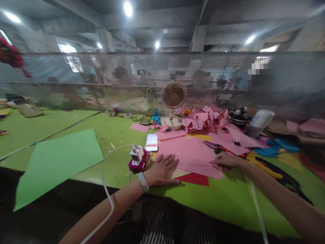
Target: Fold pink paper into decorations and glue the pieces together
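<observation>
My left hand (164,171) lies flat with fingers spread on the near left part of a pink paper sheet (188,152). At the right edge of this sheet, my right hand (227,161) has its fingers curled in and its fingertips closed on the paper. A red paper piece (194,179) sticks out from under the pink sheet on the near side. Just beyond my right hand lies a dark tool with red on its handle (228,149), partly hidden. A tool with yellow and black handles (266,166) lies beneath my right forearm.
Left of my hand are a phone (152,142) and a white charger (137,153) on a purple block, its cable crossing my left forearm. A green sheet (63,159) overhangs the table edge. Behind stand a small fan (174,96) and a heap of folded pink pieces (205,120).
</observation>
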